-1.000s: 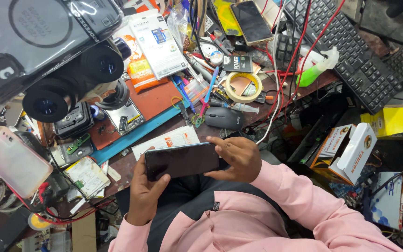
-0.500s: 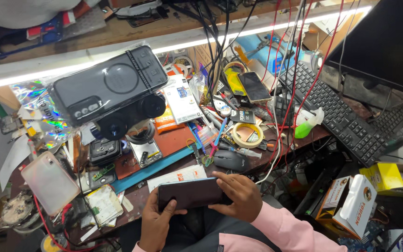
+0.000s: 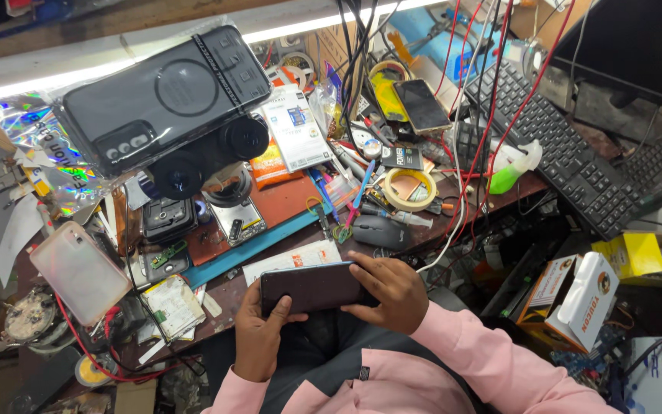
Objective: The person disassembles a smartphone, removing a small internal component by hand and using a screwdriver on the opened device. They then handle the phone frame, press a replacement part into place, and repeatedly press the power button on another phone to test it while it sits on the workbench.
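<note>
A dark smartphone (image 3: 312, 287) lies flat across my lap edge, held sideways between both hands. My left hand (image 3: 258, 333) grips its left end with the thumb on top. My right hand (image 3: 386, 293) covers its right end, fingers curled over the edge. Both sleeves are pink. Just beyond the phone a white card (image 3: 289, 260) lies on the bench edge, and a dark computer mouse (image 3: 381, 231) sits close to my right hand.
A microscope (image 3: 185, 123) wrapped with a phone case looms over the cluttered bench. A roll of tape (image 3: 410, 189), another phone (image 3: 421, 105), a keyboard (image 3: 568, 157), a clear phone case (image 3: 80, 271), several tools and hanging cables (image 3: 469, 138) crowd it. Boxes (image 3: 576, 299) stand at the right.
The view has tilted up and back, showing more of the bench and shelf. Both hands keep the same hold on the phone, which now sits lower in view.
</note>
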